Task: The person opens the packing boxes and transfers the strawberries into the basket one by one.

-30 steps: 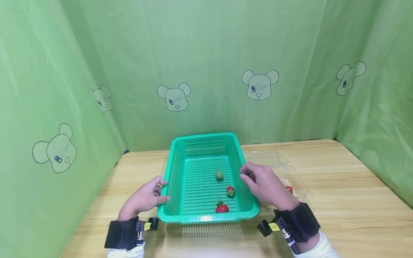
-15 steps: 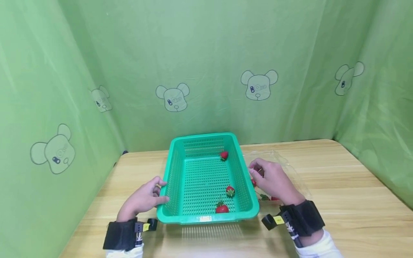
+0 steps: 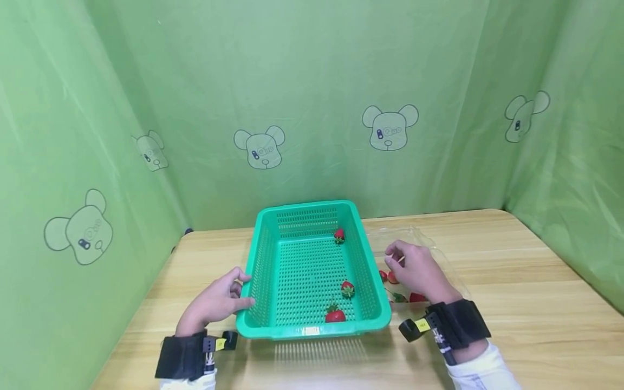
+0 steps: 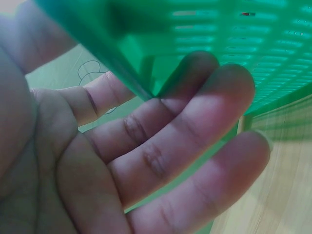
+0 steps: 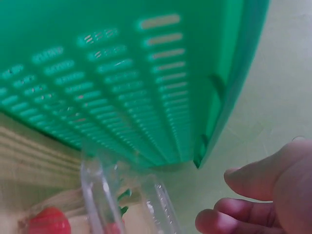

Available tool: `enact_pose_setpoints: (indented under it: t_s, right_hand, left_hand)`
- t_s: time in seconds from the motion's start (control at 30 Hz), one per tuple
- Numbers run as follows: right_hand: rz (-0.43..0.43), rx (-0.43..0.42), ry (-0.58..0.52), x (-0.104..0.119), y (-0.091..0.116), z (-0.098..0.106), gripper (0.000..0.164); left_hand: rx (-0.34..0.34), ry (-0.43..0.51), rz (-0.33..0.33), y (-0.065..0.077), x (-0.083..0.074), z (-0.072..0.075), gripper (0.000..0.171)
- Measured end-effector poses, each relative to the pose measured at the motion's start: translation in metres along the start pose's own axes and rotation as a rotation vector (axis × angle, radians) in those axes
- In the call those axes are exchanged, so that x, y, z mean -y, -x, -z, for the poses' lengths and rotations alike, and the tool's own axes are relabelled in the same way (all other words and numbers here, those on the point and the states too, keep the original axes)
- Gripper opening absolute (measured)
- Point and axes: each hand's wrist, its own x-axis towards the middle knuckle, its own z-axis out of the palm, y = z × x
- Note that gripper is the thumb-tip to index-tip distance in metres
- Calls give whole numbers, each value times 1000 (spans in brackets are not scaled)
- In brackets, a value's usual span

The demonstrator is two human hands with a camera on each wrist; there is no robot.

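Note:
A green plastic basket (image 3: 312, 281) with slotted walls stands in the middle. My left hand (image 3: 221, 298) grips its left rim; in the left wrist view its fingers (image 4: 219, 107) reach under the rim along the outer wall. Inside lie a strawberry (image 3: 339, 235) near the far wall, another strawberry (image 3: 348, 290) on the right and a third strawberry (image 3: 335, 314) in front. My right hand (image 3: 414, 268), bent loosely and holding nothing, is just right of the basket, above a clear plastic box (image 3: 450, 265) of strawberries (image 5: 48, 223). It partly hides the box.
A wooden table (image 3: 526, 303) carries the basket and box. A green curtain (image 3: 317, 108) with printed bear heads encloses the back and sides. The box's clear lid (image 3: 397, 234) lies open behind it, beside the basket's right wall.
My right hand has moved right, from the basket's right rim to above the box. A strawberry in the basket has rolled from the middle to the far wall. The left hand keeps its grip.

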Motion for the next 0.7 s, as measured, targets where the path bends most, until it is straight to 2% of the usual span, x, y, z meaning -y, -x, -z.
enact_pose_setpoints:
  t_s: [0.43, 0.7]
  right_hand:
    - [-68, 120, 32, -21, -4, -11, 21]
    - [-101, 152, 64, -31, -3, -19, 23]
  left_hand:
    - [2, 10, -31, 0, -2, 1, 38]
    - [-5, 6, -33, 1, -2, 0, 38]
